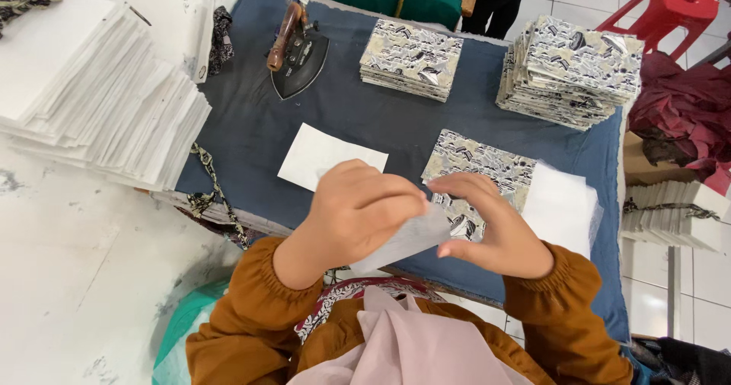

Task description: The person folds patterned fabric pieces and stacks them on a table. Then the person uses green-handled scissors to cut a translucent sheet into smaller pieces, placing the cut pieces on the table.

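Both my hands hold a thin translucent white sheet (407,240) just above the near edge of the blue-grey padded board (365,111). My left hand (358,214) pinches its left part with curled fingers. My right hand (491,229) grips its right end, fingers bent over it. Under my right hand lies a patterned black, white and beige fabric square (480,168). A white rectangle (327,156) lies flat on the board just beyond my left hand. A small stack of white sheets (563,206) sits to the right of the patterned square.
A black iron with a brown handle (297,54) rests at the board's far left. Two stacks of patterned squares (411,57) (571,69) stand at the back. A big pile of white sheets (91,88) lies left. A red stool (670,8) and dark red cloth (681,103) are right.
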